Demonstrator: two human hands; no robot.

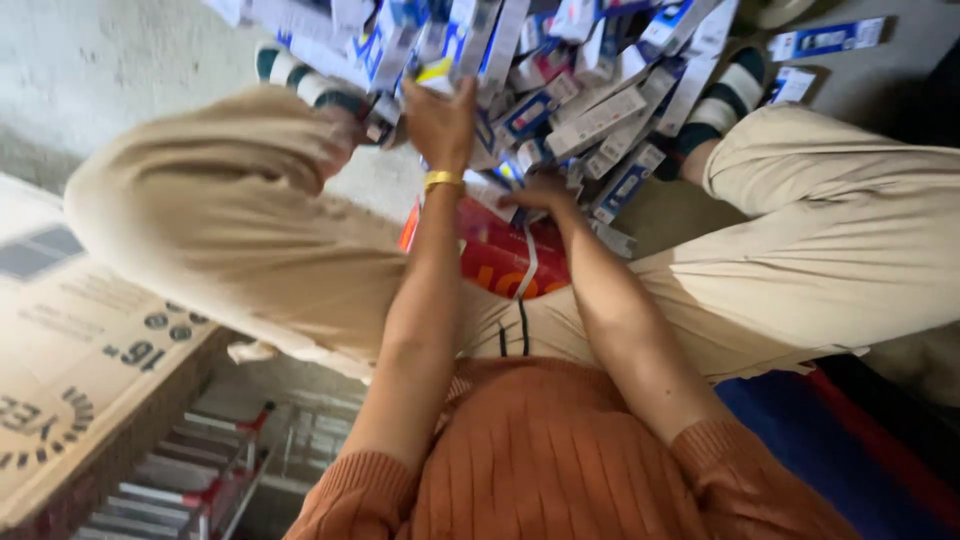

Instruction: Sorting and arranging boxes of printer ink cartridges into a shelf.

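A heap of small blue and white cartons lies on the floor between my spread legs in beige trousers. My left hand, with a gold bangle on its wrist, reaches up into the near side of the heap, and its fingers close around one small carton. My right hand rests lower, fingers spread on the cartons at the heap's near edge. Just under it a red box lies against my lap. Both sleeves are orange knit.
A large brown cardboard carton stands at my left. Beside it are rows of packed red and white items. Two loose small cartons lie on the floor at top right. A blue and red mat is at lower right.
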